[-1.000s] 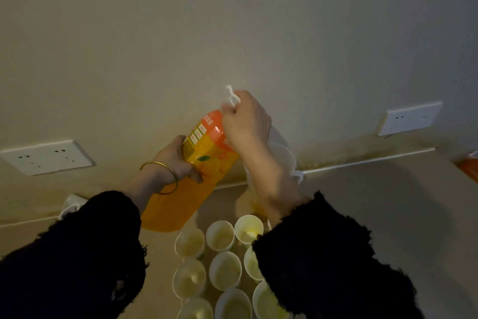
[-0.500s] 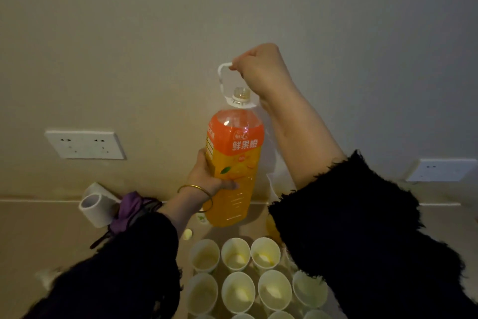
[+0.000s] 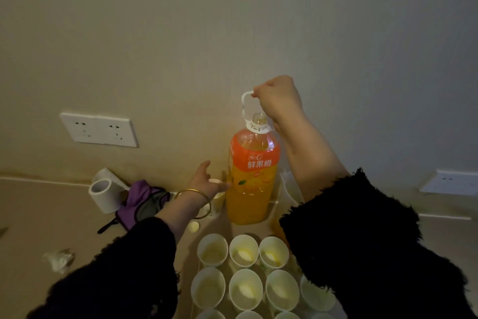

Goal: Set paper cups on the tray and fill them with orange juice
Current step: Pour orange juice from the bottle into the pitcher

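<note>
Your right hand (image 3: pixel 278 97) clenches round the white carry handle (image 3: pixel 245 101) of the orange juice bottle (image 3: pixel 252 184), which stands upright on the counter (image 3: pixel 51 215) against the wall, just behind the rows of paper cups (image 3: pixel 244 251). Your left hand (image 3: pixel 205 181) is held out with fingers loose and spread, grasping nothing, tips at the bottle's side. A white roll (image 3: pixel 103 193) and purple cloth (image 3: pixel 142 198) lie to the left, below a wall socket (image 3: pixel 99 128)

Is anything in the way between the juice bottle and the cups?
Nothing visible. The bottle stands upright just behind the cups, with nothing between them. The right hand grips its handle; the left hand is open beside it.
</note>
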